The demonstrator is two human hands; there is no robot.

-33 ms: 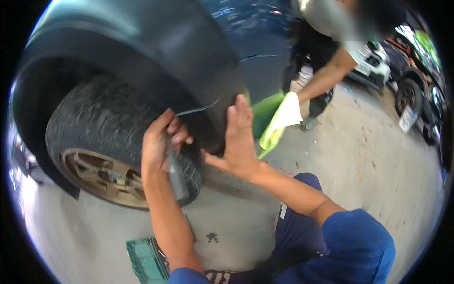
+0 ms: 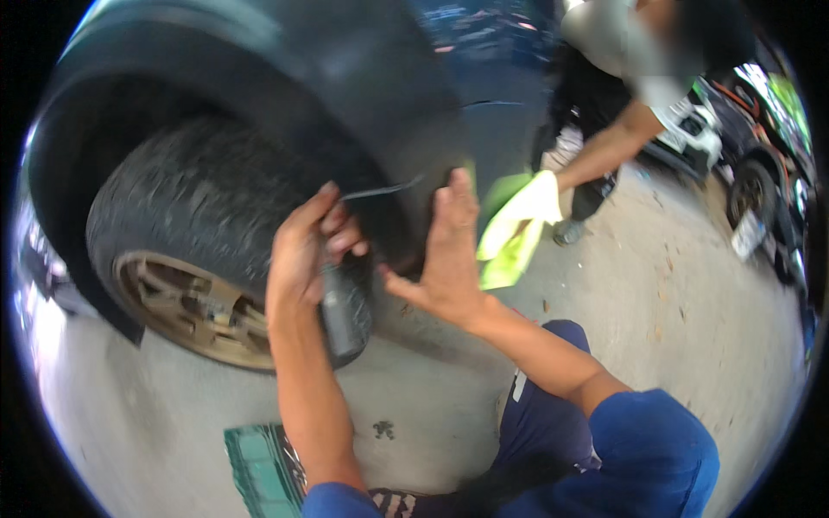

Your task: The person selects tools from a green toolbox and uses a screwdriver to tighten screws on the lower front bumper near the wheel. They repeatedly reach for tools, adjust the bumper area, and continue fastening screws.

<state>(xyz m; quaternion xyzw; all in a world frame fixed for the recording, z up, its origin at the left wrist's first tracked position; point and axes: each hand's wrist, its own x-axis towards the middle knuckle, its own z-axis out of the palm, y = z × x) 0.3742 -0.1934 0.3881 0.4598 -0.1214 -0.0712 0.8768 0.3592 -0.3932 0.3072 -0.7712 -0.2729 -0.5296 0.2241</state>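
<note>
My left hand point(image 2: 309, 246) is at the edge of the wheel arch, in front of the tyre point(image 2: 199, 207). Its fingers are curled, and a grey handle-like object point(image 2: 345, 312) hangs from the palm; its exact kind is unclear. The tip of this hand meets the left end of a pale seam point(image 2: 380, 190) in the dark car panel point(image 2: 380, 104). My right hand point(image 2: 449, 255) is open, fingers together and pointing up, thumb out to the left. It lies against the lower part of the panel, just right of the seam.
Beyond my right hand, a co-worker leans in with a bright yellow-green cloth point(image 2: 522, 224) at the car's side. A green tool case point(image 2: 263, 475) lies on the floor by my left forearm, near small dark pieces point(image 2: 383, 430). A white vehicle point(image 2: 691, 138) stands farther back.
The view has shifted slightly, so the car and my hands appear farther right. The co-worker's cloth has moved and is bunched differently. My hands keep nearly the same pose on the car.
</note>
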